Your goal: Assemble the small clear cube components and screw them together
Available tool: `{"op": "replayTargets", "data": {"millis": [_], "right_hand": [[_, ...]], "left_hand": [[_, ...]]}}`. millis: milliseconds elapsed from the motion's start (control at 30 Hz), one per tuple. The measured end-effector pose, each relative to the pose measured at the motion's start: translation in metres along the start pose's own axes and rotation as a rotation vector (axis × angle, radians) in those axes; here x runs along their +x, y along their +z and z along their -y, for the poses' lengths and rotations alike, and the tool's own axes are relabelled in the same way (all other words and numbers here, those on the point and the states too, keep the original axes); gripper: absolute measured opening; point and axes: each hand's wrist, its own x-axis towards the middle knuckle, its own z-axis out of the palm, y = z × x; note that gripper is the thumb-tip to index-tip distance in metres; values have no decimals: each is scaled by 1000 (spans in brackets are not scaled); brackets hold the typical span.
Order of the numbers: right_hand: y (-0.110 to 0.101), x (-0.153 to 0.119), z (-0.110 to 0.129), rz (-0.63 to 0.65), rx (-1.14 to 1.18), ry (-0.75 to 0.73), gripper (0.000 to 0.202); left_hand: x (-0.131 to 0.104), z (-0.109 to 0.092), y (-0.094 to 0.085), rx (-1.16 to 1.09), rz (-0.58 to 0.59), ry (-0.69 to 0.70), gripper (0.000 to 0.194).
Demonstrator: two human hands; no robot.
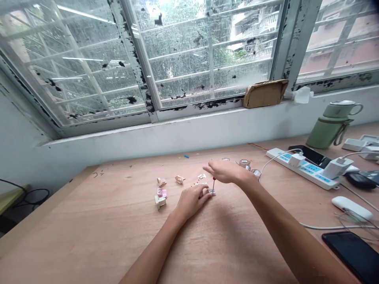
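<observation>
My right hand (pixel 226 172) is above a small screwdriver (pixel 213 186), whose red handle is mostly hidden beneath the palm and fingers. The thin shaft stands upright with its tip on a small pale flat piece (pixel 212 192) on the table. From the left, my left hand (pixel 192 198) pinches that piece between thumb and fingers, holding it against the tabletop. Just behind my hands are small pale flat parts (pixel 201 176) and tiny dark specks. Left of them lie small peach pieces (pixel 179 179), a pink piece (pixel 162 193) and a cream block-like piece (pixel 160 202).
Small clear hexagonal containers (pixel 244 163) stand behind my right wrist. A white power strip (pixel 304 167) with chargers and cables runs along the right, near a green bottle (pixel 328 126), a white case (pixel 351 209) and a phone (pixel 353 252). The wall and window bound the table's back.
</observation>
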Motion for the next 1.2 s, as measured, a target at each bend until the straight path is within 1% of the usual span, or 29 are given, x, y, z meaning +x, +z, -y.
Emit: {"op": "replayTargets", "data": {"millis": [100,200,333,567,667,733,833,900,1000,1067,1133,1200], "right_hand": [[0,1,-1,27,-24,-6,30],[-1,-1,-2,36,30,11,19],[-1,-2,-3,19,44,16,20],[2,4,-7,-13,88,-25,18],[1,2,-7,4,80,-49,15],[1,0,-6,26,95,-50,21],[1,-1,-6,56,163,-32,41],[1,1,-7,50,154,-43,47],[1,2,-8,45,77,-67,35],[1,1,-7,91,95,-46,26],[0,-1,-6,128,148,-12,22],[-1,-3,-5,124,160,-6,22]], "left_hand": [[0,-1,-1,-1,13,-9,25],[1,-2,-2,-6,22,-15,25],[1,-3,-3,-14,19,-7,23],[0,-2,0,-17,7,-11,25],[0,0,1,-10,-2,-7,25],[0,1,2,-2,-10,1,25],[0,1,2,2,-9,7,25],[0,1,2,1,-1,-5,25],[0,0,2,8,8,-21,26],[0,0,2,14,6,-14,26],[0,1,2,14,-1,-3,24],[0,1,2,9,-4,3,23]]}}
